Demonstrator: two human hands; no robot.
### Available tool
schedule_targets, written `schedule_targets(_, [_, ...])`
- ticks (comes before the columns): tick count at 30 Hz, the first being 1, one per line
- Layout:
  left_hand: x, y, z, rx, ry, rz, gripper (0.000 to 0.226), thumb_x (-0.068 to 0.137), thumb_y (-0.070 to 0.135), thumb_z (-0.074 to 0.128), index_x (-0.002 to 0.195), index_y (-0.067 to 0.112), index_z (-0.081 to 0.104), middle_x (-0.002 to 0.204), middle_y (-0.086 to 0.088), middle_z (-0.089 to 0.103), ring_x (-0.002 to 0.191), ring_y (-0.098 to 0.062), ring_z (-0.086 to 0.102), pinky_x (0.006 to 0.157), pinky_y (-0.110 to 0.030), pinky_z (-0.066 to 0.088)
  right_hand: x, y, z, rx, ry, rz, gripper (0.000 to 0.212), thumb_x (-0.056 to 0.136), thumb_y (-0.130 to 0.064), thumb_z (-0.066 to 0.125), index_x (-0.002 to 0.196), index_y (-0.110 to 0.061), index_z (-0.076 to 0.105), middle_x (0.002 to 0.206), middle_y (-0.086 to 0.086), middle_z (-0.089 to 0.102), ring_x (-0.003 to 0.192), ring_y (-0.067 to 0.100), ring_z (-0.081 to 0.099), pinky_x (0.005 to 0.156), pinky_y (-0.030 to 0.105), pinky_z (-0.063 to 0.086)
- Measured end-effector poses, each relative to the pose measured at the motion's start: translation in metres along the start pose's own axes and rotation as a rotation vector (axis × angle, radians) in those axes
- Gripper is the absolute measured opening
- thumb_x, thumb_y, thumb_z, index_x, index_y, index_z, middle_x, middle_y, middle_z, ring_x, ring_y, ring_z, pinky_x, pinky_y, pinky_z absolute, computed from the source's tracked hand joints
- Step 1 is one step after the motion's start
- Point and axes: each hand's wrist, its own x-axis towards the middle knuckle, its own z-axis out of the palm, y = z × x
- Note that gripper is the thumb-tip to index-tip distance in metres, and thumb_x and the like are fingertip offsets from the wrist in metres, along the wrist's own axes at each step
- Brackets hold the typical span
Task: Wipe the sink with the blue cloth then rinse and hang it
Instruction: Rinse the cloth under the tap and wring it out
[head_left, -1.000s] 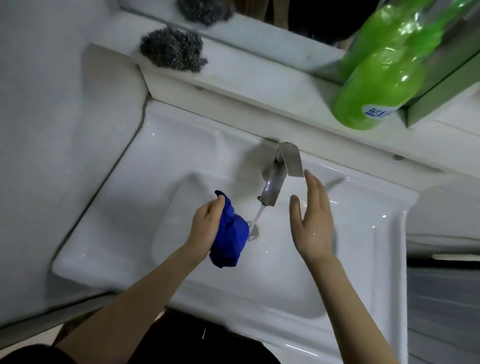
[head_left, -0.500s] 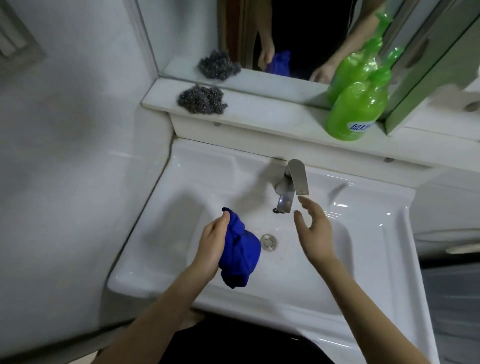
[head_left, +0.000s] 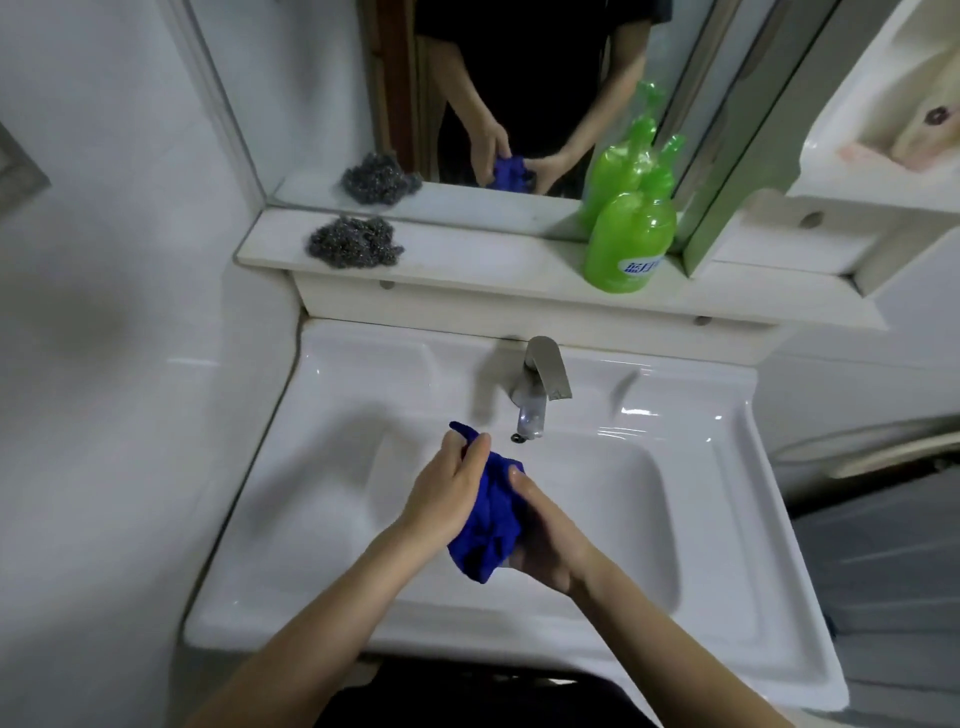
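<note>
The blue cloth (head_left: 488, 519) is bunched into a wad above the white sink basin (head_left: 613, 525). My left hand (head_left: 449, 493) grips its left side and top, with a corner of cloth sticking out above the fingers. My right hand (head_left: 545, 540) presses against its right side from below, fingers wrapped on the fabric. Both hands hold the wad just in front of the metal faucet (head_left: 540, 389). No water runs from the spout. The drain is hidden behind the cloth and hands.
A shelf (head_left: 467, 265) behind the sink carries a steel wool scourer (head_left: 353, 243) at the left and a green soap bottle (head_left: 628, 241) at the right. A mirror (head_left: 311, 93) rises above the shelf. A tiled wall (head_left: 104, 364) closes the left side.
The water stopped flowing. My right hand left the faucet and closed on the cloth beside my left hand. The view tilted up, so the mirror shows.
</note>
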Motion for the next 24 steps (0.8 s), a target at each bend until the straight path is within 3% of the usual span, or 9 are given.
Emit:
schedule_targets(3, [-0.004, 0.009, -0.002, 0.093, -0.281, -0.026, 0.05, 0.087, 0.06, 0.035, 0.072, 0.011, 0.039, 0.068, -0.002, 0.048, 0.062, -0.017, 0.046, 0.063, -0.031, 0.038, -0.007, -0.001, 0.003, -0.098, -0.03, 0.003, 0.071, 0.08, -0.053, 0.074, 0.134, -0.012, 0.053, 0.127, 0.022, 0.062, 0.112, 0.036, 0.063, 0.085, 0.044, 0.053])
schedule_targets(6, [-0.004, 0.016, -0.014, -0.101, -0.482, -0.08, 0.033, 0.088, 0.046, 0.052, 0.078, 0.015, 0.055, 0.074, -0.003, 0.059, 0.068, -0.019, 0.058, 0.073, -0.024, 0.045, -0.005, -0.002, -0.005, -0.03, -0.044, 0.017, 0.081, 0.071, -0.04, 0.085, 0.134, -0.003, 0.051, 0.12, 0.019, 0.062, 0.103, 0.027, 0.065, 0.083, 0.035, 0.054])
schedule_targets(8, [0.0, 0.011, -0.031, -0.019, -0.441, 0.134, 0.026, 0.085, 0.027, 0.056, 0.109, 0.026, 0.065, 0.109, 0.003, 0.067, 0.096, -0.013, 0.066, 0.086, -0.026, 0.05, -0.009, -0.01, -0.007, 0.013, -0.077, 0.042, 0.076, 0.066, -0.032, 0.087, 0.128, -0.002, 0.054, 0.112, 0.015, 0.062, 0.094, 0.022, 0.063, 0.083, 0.031, 0.053])
schedule_targets(10, [0.007, 0.002, -0.047, 0.357, -0.355, 0.481, 0.066, 0.079, 0.009, 0.055, 0.136, 0.042, 0.047, 0.138, 0.014, 0.047, 0.123, -0.001, 0.048, 0.099, -0.02, 0.042, -0.014, -0.02, -0.011, 0.036, -0.1, 0.094, 0.065, 0.063, -0.026, 0.082, 0.119, -0.002, 0.058, 0.101, 0.012, 0.066, 0.085, 0.021, 0.064, 0.078, 0.03, 0.053])
schedule_targets(12, [0.01, -0.001, -0.05, 0.638, -0.365, 0.699, 0.092, 0.075, 0.003, 0.06, 0.146, 0.051, 0.025, 0.153, 0.018, 0.016, 0.141, 0.001, 0.018, 0.105, -0.014, 0.03, -0.018, -0.033, -0.012, 0.011, -0.118, 0.141, 0.065, 0.056, -0.026, 0.083, 0.112, -0.001, 0.061, 0.093, 0.012, 0.068, 0.077, 0.023, 0.065, 0.072, 0.031, 0.055])
schedule_targets(14, [0.013, -0.007, -0.039, 0.692, -0.4, 0.815, 0.098, 0.074, 0.006, 0.068, 0.149, 0.049, 0.021, 0.156, 0.015, 0.006, 0.144, -0.006, 0.012, 0.106, -0.016, 0.032, -0.019, -0.045, -0.008, -0.047, -0.189, 0.19, 0.073, 0.046, -0.03, 0.09, 0.108, 0.0, 0.062, 0.091, 0.014, 0.07, 0.075, 0.024, 0.067, 0.066, 0.031, 0.056])
schedule_targets(19, [0.035, -0.012, -0.023, 0.878, -0.276, 1.007, 0.09, 0.068, 0.005, 0.077, 0.144, 0.031, 0.037, 0.128, -0.002, 0.05, 0.101, -0.023, 0.052, 0.084, -0.03, 0.052, -0.014, -0.067, 0.002, -0.3, -0.232, 0.35, 0.05, 0.068, -0.031, 0.069, 0.109, -0.002, 0.06, 0.093, 0.013, 0.07, 0.08, 0.021, 0.07, 0.073, 0.028, 0.057])
schedule_targets(21, [0.046, -0.013, -0.022, 0.97, -0.216, 1.054, 0.082, 0.062, 0.0, 0.077, 0.134, 0.024, 0.045, 0.105, -0.003, 0.06, 0.082, -0.025, 0.055, 0.066, -0.033, 0.054, -0.007, -0.068, -0.002, -0.41, -0.223, 0.415, 0.041, 0.077, -0.03, 0.07, 0.111, -0.008, 0.061, 0.1, 0.009, 0.069, 0.092, 0.021, 0.067, 0.087, 0.032, 0.054])
schedule_targets(24, [0.057, -0.019, -0.018, 1.155, -0.177, 1.08, 0.065, 0.054, -0.002, 0.078, 0.112, 0.019, 0.059, 0.085, -0.001, 0.061, 0.068, -0.024, 0.053, 0.051, -0.03, 0.048, 0.002, -0.067, -0.004, -0.586, -0.203, 0.481, 0.022, 0.087, -0.024, 0.068, 0.106, -0.013, 0.061, 0.096, 0.002, 0.069, 0.092, 0.019, 0.065, 0.088, 0.033, 0.051])
